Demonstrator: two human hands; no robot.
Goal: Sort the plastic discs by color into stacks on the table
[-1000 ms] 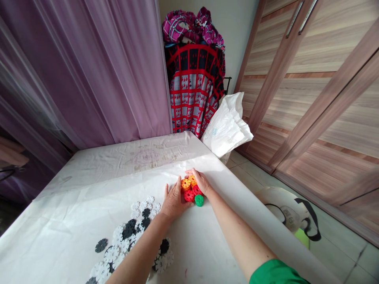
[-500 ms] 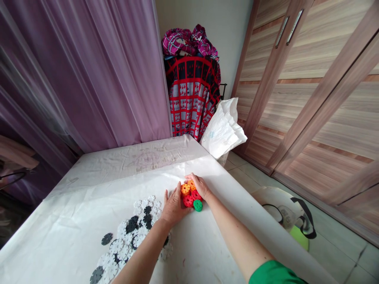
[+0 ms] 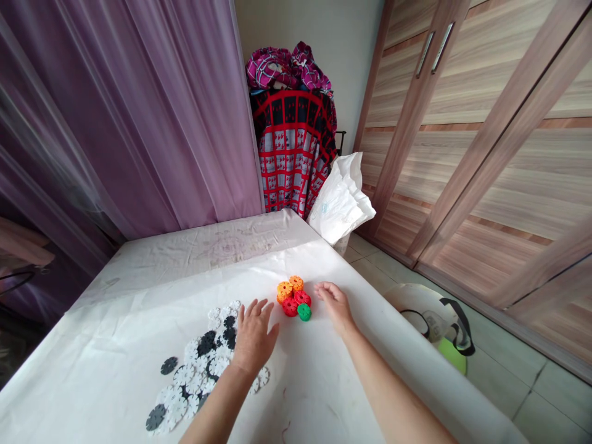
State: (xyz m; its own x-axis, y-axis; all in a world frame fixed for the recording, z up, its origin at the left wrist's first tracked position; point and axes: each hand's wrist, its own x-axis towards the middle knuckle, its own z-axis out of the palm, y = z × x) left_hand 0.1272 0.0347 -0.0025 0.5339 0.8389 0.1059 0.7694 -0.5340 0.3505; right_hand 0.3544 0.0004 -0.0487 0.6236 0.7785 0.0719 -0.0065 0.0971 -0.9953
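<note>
Hands: the left hand [image 3: 252, 338] is open, fingers spread, at the edge of the white and black discs, holding nothing; the right hand [image 3: 335, 306] is loosely curled and empty, just right of the coloured discs.
Table: a white sheet [image 3: 300, 388] covers it, creased and slightly stained.
Pile: white and black snowflake discs [image 3: 203, 364] lie scattered left of the left hand.
Coloured discs [image 3: 293, 297]: orange, red and green, clustered between the hands, untouched.
Handling: they look like light, stiff plastic; the notched rims offer the best finger-and-thumb hold.
</note>
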